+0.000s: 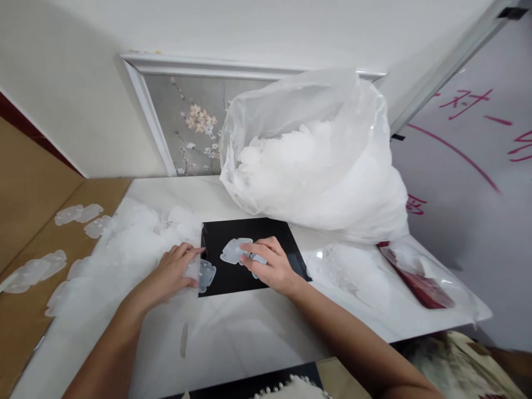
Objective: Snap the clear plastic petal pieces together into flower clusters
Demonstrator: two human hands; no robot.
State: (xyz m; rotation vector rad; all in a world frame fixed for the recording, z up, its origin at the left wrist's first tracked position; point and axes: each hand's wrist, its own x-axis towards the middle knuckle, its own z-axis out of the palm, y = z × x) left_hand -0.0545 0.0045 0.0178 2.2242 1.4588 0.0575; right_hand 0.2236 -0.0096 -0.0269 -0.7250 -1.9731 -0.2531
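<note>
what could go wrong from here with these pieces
The plastic bag stands open, so a knock might spill it. The right hand touches translucent pieces on the black mat and could nudge them askew. The left hand is beside a loose pile, which might slide onto the mat.

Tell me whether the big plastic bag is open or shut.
Open: the plastic bag has its mouth spread wide toward the camera, and a heap of whitish pieces shows inside.

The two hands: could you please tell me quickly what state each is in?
Left hand: open, thumb and forefinger apart by the black board.
Right hand: fingers bent at the plastic pieces; whether it grips one cannot be told.
</note>
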